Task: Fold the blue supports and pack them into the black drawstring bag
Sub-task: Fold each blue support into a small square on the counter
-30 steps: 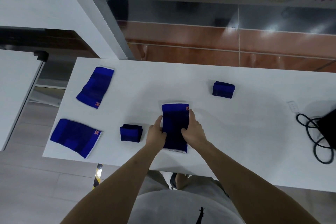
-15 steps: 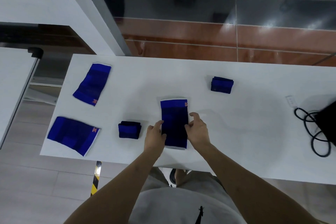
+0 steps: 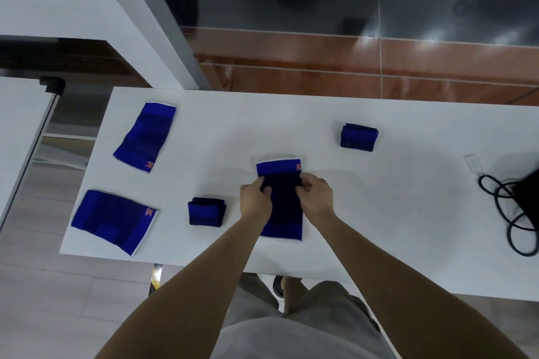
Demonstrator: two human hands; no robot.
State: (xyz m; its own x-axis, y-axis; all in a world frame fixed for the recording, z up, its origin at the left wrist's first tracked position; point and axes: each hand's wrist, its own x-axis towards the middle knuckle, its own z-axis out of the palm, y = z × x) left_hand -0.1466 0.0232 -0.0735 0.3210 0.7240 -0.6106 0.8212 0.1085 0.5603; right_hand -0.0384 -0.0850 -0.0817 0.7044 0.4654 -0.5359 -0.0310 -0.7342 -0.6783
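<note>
A white table fills the middle of the frame, seen from above. At its centre lies a blue support, long side running up and down the frame, with a white edge and an orange mark at its upper end. Both hands are on its upper half. The left hand pinches the left edge, its grip clamped on the cloth with fingers curled over it. The right hand does the same on the right edge, thumb and fingers closed on the fabric. The stretch of cloth between the hands looks darker than the ends.

Just left of the left forearm sits a folded support, a small dark bundle. A second folded support lies in the upper right of the table, well apart from the hands. Two flat supports remain at the left end of the table: one in the upper left, tilted, and one in the lower left near the table's front edge, both with orange marks.

At the right edge of the frame the black bag shows only in part, its looped cord lying on the table beside it. A small white socket sits above the cord.
</note>
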